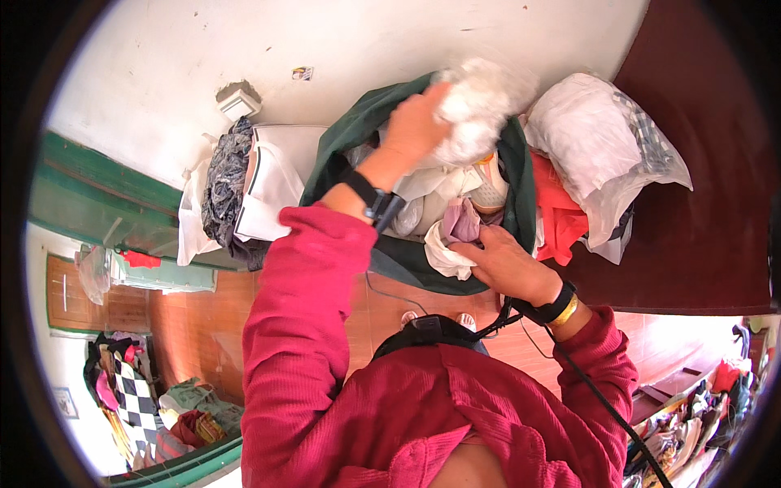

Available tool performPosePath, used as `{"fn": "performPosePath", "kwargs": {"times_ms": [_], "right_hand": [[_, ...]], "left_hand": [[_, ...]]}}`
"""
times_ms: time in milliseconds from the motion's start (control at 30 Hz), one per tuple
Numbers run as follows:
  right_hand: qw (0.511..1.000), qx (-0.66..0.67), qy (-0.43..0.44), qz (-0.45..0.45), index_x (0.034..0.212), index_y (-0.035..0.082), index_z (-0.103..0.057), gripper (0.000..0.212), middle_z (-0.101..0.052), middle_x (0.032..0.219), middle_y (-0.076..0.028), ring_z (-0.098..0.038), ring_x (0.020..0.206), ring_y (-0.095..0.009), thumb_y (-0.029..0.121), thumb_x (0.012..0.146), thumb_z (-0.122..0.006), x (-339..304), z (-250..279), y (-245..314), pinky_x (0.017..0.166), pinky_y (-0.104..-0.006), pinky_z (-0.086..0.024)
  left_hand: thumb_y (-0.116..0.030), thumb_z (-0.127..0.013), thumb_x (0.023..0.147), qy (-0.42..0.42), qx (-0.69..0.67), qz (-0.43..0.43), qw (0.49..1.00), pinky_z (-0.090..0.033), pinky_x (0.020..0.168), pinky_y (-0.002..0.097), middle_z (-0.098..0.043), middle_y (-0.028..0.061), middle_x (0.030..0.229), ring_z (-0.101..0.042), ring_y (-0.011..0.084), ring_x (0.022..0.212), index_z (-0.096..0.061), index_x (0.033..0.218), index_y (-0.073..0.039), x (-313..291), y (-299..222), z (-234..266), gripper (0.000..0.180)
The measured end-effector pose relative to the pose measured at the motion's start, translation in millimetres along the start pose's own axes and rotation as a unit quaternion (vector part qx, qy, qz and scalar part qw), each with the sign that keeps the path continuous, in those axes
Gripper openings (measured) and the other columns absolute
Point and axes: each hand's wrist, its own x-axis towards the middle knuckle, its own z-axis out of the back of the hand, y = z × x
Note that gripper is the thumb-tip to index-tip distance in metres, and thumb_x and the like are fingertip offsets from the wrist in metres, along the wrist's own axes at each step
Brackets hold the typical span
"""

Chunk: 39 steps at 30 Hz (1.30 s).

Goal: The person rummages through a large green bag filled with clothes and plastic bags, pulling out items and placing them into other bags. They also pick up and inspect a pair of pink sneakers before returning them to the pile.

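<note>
A dark green fabric bag (342, 122) stands open before me, filled with white plastic bags, cloth and a white shoe (490, 189) that shows only in part. Over its far rim is a fluffy white bundle (476, 114), blurred by motion. The fingers of my left hand (416, 124) are closed on the bundle's left side. At the near right rim my right hand (519, 267) pinches a mauve cloth (462, 221). A white cloth (445, 250) hangs over the rim beside its thumb. Some fingertips of both hands are hidden.
Right of the bag, a stuffed clear plastic bag (590, 138) and a red cloth bag (560, 215) lie on a dark red surface (700, 236). White bags (272, 179) with dark crumpled fabric (228, 183) sit to the left. A black cable (606, 398) runs beside my right arm.
</note>
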Motion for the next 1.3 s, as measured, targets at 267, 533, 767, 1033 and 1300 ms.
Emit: {"fn": "performPosePath", "kwargs": {"times_ms": [267,533,767,1033,1300], "right_hand": [[0.997,0.065,0.024,-0.019,0.133,0.014,-0.045,0.052,-0.045,0.124,-0.025,-0.05,0.11,-0.044,0.015,0.084,-0.062,-6.8,28.5,-3.1,0.096,-0.0454,-0.042],[0.99,-0.063,-0.129,0.007,0.117,0.011,-0.06,0.032,-0.043,0.133,-0.024,-0.041,0.124,-0.043,0.016,0.085,-0.059,40.5,31.4,-41.7,0.103,-0.0453,-0.037],[0.977,-0.169,-0.127,-0.026,0.121,0.009,-0.058,0.039,-0.038,0.14,-0.024,-0.038,0.128,-0.042,0.02,0.083,-0.062,101.3,33.7,-83.1,0.105,-0.0468,-0.035],[0.954,0.062,-0.26,-0.136,0.133,0.002,-0.046,0.044,-0.051,0.126,-0.025,-0.048,0.117,-0.04,0.017,0.091,-0.048,126.5,49.5,-167.2,0.101,-0.0399,-0.038],[0.919,0.083,-0.365,-0.128,0.132,0.004,-0.048,0.042,-0.052,0.128,-0.022,-0.048,0.121,-0.035,0.005,0.09,-0.041,106.6,57.1,-159.0,0.101,-0.0354,-0.038]], "left_hand": [[-0.006,-0.067,0.076,-0.151,0.048,0.019,0.987,-0.048,0.082,0.0436,-0.057,0.0208,0.105,-0.058,0.0386,0.097,-0.045,0.135,-0.018,-11.7,59.0,66.2,0.064],[-0.004,-0.066,0.076,-0.205,0.029,-0.01,0.978,-0.047,0.081,0.0427,-0.055,0.0175,0.101,-0.056,0.0371,0.095,-0.044,0.134,-0.018,-24.7,40.8,68.0,0.063],[-0.004,-0.062,0.077,-0.266,-0.04,-0.081,0.96,-0.045,0.089,0.04,-0.055,0.0186,0.113,-0.055,0.0359,0.104,-0.045,0.133,-0.009,-22.1,24.5,82.6,0.059],[-0.004,-0.059,0.075,-0.31,-0.084,-0.054,0.945,-0.042,0.098,0.0375,-0.055,0.0203,0.123,-0.054,0.0348,0.113,-0.046,0.13,-0.002,-41.4,23.5,105.4,0.057],[-0.012,-0.063,0.082,-0.33,-0.142,-0.06,0.931,-0.042,0.097,0.0357,-0.056,0.0184,0.123,-0.056,0.0291,0.113,-0.046,0.13,-0.001,-37.7,21.0,94.6,0.052]]}}
